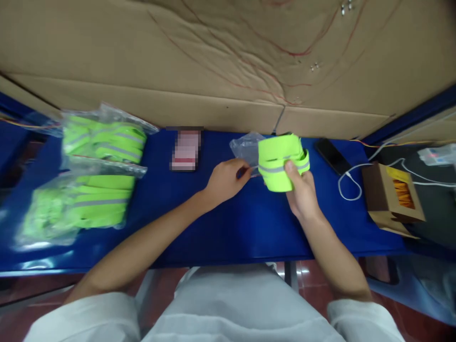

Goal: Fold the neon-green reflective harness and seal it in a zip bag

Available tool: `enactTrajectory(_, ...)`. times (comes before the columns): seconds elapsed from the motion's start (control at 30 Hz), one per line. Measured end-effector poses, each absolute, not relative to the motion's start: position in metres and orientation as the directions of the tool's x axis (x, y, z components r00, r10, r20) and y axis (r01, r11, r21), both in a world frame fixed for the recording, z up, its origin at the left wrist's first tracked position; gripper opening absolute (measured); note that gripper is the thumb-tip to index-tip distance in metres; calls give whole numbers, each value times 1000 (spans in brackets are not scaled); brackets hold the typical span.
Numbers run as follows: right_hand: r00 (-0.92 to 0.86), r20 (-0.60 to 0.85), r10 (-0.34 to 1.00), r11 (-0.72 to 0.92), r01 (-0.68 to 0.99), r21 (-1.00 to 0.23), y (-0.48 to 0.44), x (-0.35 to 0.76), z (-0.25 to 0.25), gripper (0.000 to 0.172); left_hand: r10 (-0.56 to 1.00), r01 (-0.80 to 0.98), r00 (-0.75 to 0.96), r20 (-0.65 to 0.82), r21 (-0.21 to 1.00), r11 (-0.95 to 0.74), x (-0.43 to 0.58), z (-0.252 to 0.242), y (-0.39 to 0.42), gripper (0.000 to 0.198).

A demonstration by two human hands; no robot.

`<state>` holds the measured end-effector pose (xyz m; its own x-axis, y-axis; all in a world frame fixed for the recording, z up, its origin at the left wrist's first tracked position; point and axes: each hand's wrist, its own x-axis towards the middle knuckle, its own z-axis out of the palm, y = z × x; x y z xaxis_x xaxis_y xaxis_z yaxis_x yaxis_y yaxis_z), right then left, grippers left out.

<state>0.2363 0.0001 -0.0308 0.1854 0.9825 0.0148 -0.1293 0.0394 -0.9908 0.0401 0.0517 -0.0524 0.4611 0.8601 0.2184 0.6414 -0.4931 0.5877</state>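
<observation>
My right hand [302,190] is closed around a folded neon-yellow reflective strap [280,164] with a grey stripe, thumb on its front face. Just left of it, my left hand [228,180] pinches the edge of a clear plastic bag [249,147]. The bag lies partly behind the strap, so how far the two overlap is hidden. On the left side of the table, several neon-yellow straps lie packed in clear bags [103,199], with more bagged straps [103,137] behind them.
A blue table [228,232] spans the view, backed by a cardboard wall [142,57]. A blurred-out phone [186,150] lies at the centre left. To the right are a black phone [332,156], a white cable [352,197] and an open brown box [388,194] with orange contents.
</observation>
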Motion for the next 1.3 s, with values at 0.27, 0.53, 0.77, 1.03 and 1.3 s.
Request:
enactTrajectory(0.27, 54, -126, 991, -133, 167, -977, -11, 208, -53, 45, 979, 304, 174, 110, 939, -159, -14, -58, 20, 27)
enactTrajectory(0.53, -35, -198, 980, -190, 167, -968, -17, 199, -57, 51, 876, 310, 177, 448, 819, -482, -13, -71, 22, 15)
enactTrajectory(0.77, -394, -381, 836, -337, 178, -925, -17, 203, -47, 47, 751, 359, 214, 625, 664, -655, -15, -63, 21, 4)
enactTrajectory(1.03, -357, -400, 844, -453, -74, -889, -6, 215, -45, 50, 621, 505, 348, 702, 418, -756, -19, -65, 22, 12)
enactTrajectory(1.3, -369, -432, 823, -540, -276, -795, 3, 219, -58, 56, 564, 261, 483, 669, 505, -823, -22, -61, 28, 13)
